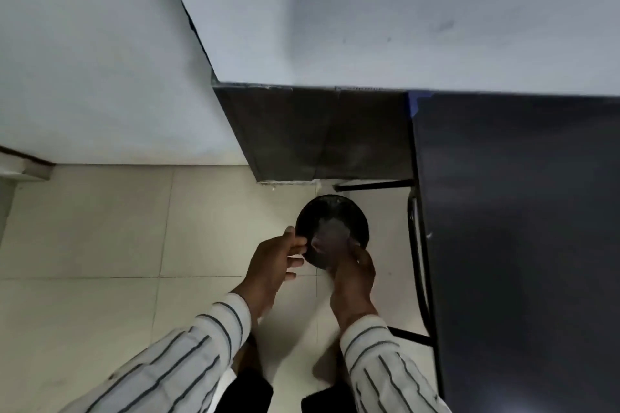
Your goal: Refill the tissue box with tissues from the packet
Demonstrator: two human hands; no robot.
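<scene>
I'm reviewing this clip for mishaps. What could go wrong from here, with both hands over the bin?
1. The right hand holds a thin, clear wrapper above the round black bin; being so light, it could drift onto the tiled floor.
2. The left hand hangs close to the bin's rim and may brush it.
3. The dark table stands close on the right, so an elbow could knock it.

Both arms wore long white sleeves with thin dark vertical stripes; each cuff ended at the wrist, directly behind the bare left hand (pixel 268 265) and bare right hand (pixel 352 275). Dark trousers (pixel 248 389) showed below the sleeves.
</scene>
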